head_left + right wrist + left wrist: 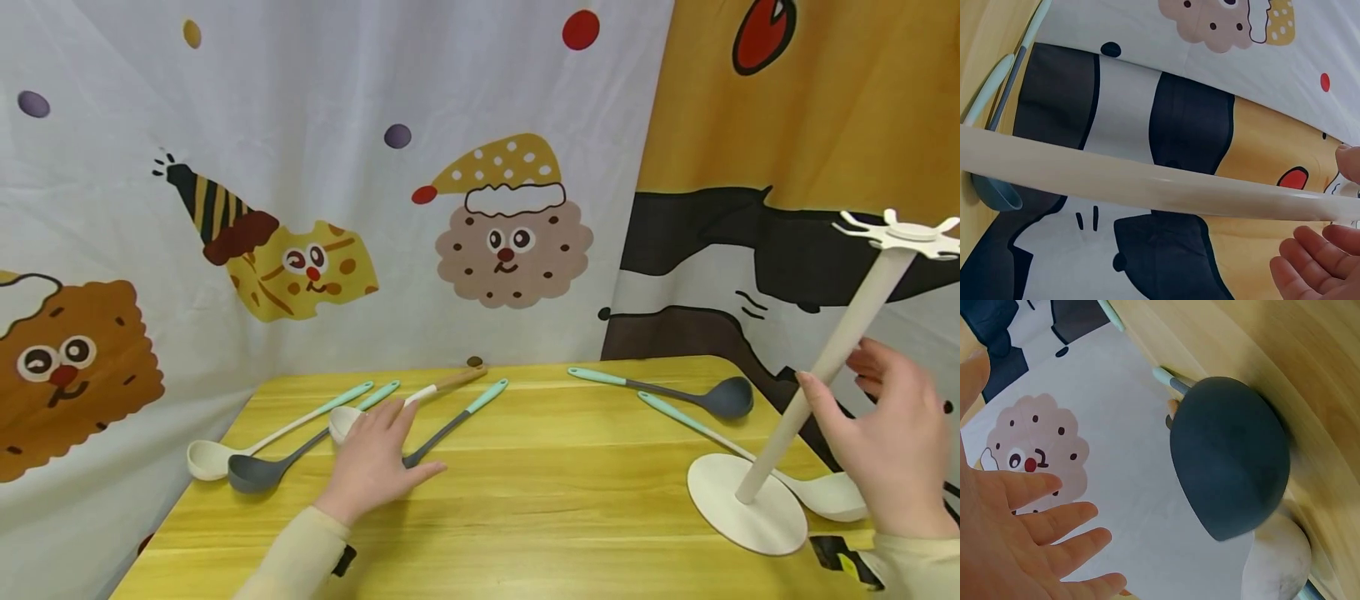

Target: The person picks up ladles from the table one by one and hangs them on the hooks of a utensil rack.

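Observation:
My left hand (371,462) hovers over the left part of the table with its fingers spread, holding nothing. Below it lies a dark grey utensil with a mint handle (480,400); its rounded head (1229,456), hidden by the hand in the head view, shows close up in the left wrist view. Beside that is a white ladle (343,423) with a wooden handle. My right hand (892,442) is at the pole of a white utensil stand (813,379), thumb on one side and loosely bent fingers on the other. In the right wrist view the pole (1147,181) passes between them without a grip.
A white ladle (208,460) and a dark grey ladle (255,473) lie at the left of the wooden table (525,517). At the right are another dark ladle (727,398) and a white one (832,497) behind the stand's round base (720,500). A printed curtain (337,125) hangs behind.

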{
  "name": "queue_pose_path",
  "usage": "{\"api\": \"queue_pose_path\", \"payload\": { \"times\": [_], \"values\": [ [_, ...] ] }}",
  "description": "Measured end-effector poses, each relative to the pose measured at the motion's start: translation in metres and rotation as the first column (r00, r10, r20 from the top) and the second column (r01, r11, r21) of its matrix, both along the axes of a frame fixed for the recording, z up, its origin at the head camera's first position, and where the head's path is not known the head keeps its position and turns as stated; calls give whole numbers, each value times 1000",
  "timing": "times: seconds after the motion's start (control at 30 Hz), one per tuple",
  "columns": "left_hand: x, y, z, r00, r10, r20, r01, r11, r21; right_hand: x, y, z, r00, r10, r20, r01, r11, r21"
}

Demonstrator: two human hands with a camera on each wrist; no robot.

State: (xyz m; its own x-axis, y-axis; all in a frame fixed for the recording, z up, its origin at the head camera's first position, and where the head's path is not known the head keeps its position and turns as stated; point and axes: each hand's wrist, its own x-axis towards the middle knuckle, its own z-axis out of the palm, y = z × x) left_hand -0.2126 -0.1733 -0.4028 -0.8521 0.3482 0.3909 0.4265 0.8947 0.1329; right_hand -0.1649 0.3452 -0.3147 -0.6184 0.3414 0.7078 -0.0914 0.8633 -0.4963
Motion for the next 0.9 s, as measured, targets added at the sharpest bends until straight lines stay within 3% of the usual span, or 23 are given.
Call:
{"api": "queue_pose_path", "payload": {
  "times": [0.37, 0.67, 0.9],
  "values": [
    [-12, 17, -1, 998, 2, 59, -5, 999, 42, -12, 3, -1, 993, -20, 115, 27, 998, -62],
    [-25, 29, -8, 997, -12, 82, 10, 1000, 28, -19, 6, 3, 995, 6, 99, -3, 1000, -31],
    [-34, 38, -11, 995, -15, 100, 13, 1000, 22, -23, 5, 3, 993, -17, 116, 23, 999, -49]
  ]
}}
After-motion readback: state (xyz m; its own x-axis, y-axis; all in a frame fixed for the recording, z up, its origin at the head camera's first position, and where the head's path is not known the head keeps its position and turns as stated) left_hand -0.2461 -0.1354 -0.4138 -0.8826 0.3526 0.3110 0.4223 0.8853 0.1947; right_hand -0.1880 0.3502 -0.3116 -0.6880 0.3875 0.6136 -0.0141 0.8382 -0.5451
